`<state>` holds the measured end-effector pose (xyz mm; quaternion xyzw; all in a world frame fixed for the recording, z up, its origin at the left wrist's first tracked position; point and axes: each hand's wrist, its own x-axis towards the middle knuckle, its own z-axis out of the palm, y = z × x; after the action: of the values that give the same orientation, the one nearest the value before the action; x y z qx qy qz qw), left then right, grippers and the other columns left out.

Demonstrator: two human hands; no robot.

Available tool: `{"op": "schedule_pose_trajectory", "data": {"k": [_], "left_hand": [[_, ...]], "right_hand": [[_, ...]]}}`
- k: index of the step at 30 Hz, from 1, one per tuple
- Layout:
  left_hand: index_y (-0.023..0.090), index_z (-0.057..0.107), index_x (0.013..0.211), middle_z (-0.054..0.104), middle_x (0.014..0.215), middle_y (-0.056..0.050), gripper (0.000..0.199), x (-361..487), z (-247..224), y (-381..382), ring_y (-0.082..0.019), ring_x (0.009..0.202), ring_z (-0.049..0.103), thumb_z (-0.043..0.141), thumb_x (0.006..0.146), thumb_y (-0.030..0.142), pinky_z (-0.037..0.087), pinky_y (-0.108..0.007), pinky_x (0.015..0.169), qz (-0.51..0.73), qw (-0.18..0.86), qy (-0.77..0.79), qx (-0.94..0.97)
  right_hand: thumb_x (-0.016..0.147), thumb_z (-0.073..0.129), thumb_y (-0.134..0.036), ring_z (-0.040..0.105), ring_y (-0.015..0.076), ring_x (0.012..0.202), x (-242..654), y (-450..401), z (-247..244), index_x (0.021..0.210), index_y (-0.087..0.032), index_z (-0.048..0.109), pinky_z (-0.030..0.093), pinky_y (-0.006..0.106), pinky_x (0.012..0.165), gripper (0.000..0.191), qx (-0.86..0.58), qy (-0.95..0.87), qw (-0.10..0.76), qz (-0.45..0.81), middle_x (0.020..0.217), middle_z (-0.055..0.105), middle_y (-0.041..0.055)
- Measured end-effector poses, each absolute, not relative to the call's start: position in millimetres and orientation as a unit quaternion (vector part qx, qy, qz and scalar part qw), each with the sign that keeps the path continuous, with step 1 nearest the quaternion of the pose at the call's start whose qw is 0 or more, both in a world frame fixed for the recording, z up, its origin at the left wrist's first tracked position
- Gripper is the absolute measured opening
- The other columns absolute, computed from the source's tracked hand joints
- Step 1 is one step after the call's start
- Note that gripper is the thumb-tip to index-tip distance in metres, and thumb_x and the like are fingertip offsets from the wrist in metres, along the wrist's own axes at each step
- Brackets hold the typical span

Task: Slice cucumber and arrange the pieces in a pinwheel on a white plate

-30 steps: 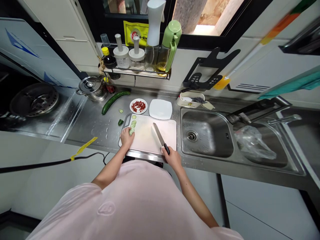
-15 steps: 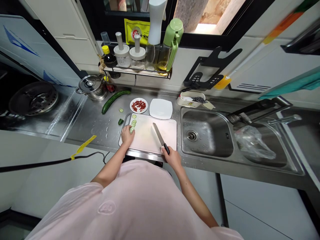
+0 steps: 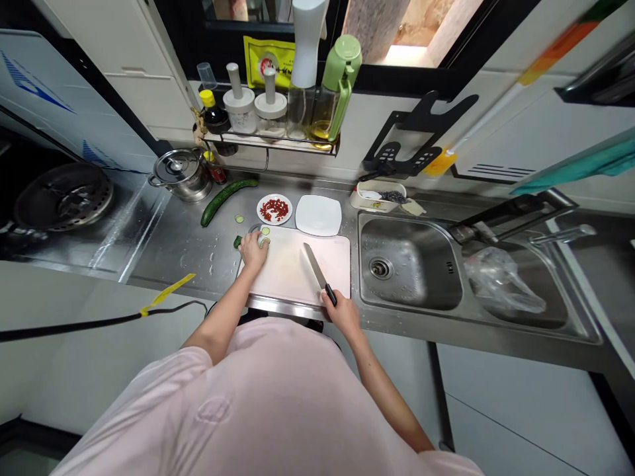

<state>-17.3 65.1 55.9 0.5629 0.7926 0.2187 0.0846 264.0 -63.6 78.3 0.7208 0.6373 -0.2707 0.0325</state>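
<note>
My right hand (image 3: 342, 312) is closed round the black handle of a kitchen knife (image 3: 316, 270), whose blade lies low over the white cutting board (image 3: 288, 277) and points away from me. At the board's far left corner, my left hand (image 3: 253, 251) has its fingers curled over cucumber slices (image 3: 264, 242), hiding most of them. One slice (image 3: 265, 231) shows just beyond the fingertips. A cut cucumber end (image 3: 237, 242) sits beside this hand, off the board. Farther back lie a loose slice (image 3: 239, 219) and a long cucumber (image 3: 223, 200).
Behind the board stand a small plate of chopped red pieces (image 3: 274, 209) and a white square plate (image 3: 318, 215). A steel sink (image 3: 411, 264) is on the right. A lidded pot (image 3: 182, 174) stands back left, below a rack (image 3: 272, 140) of jars and bottles.
My left hand has slid away from me along the row of cucumber slices and now covers more of them. The right hand and knife stay in place.
</note>
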Motion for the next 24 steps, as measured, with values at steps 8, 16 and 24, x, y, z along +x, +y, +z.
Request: {"op": "schedule_pose_trajectory", "data": {"k": [8, 16, 24], "left_hand": [[0.023, 0.060, 0.112, 0.055, 0.110, -0.015, 0.034, -22.0, 51.3, 107.2, -0.032, 0.108, 0.045, 0.050, 0.082, 0.036, 0.032, -0.046, 0.089, 0.121, 0.096, 0.793, 0.589], [0.022, 0.058, 0.101, 0.056, 0.107, -0.013, 0.024, -23.8, 46.5, 117.2, -0.031, 0.107, 0.047, 0.054, 0.079, 0.032, 0.033, -0.044, 0.088, 0.123, 0.094, 0.797, 0.584], [0.023, 0.058, 0.098, 0.065, 0.090, -0.005, 0.018, -15.4, 48.9, 117.5, -0.020, 0.091, 0.057, 0.051, 0.081, 0.024, 0.037, -0.031, 0.082, 0.191, 0.158, 0.790, 0.561]], "right_hand": [[0.091, 0.026, -0.060, 0.061, 0.0204, 0.080, 264.8, -65.4, 79.2, 0.105, -0.022, 0.060, 0.030, 0.024, 0.060, 0.054, 0.726, 0.631, 0.026, -0.272, 0.085, 0.067, 0.0072], [0.091, 0.028, -0.060, 0.061, 0.0199, 0.078, 270.7, -65.6, 78.9, 0.103, -0.022, 0.060, 0.028, 0.024, 0.058, 0.052, 0.730, 0.626, 0.022, -0.272, 0.082, 0.067, 0.0065], [0.091, 0.026, -0.061, 0.060, 0.0195, 0.077, 271.2, -66.5, 78.9, 0.104, -0.021, 0.061, 0.029, 0.023, 0.060, 0.054, 0.726, 0.631, 0.017, -0.272, 0.082, 0.067, 0.0069]]}}
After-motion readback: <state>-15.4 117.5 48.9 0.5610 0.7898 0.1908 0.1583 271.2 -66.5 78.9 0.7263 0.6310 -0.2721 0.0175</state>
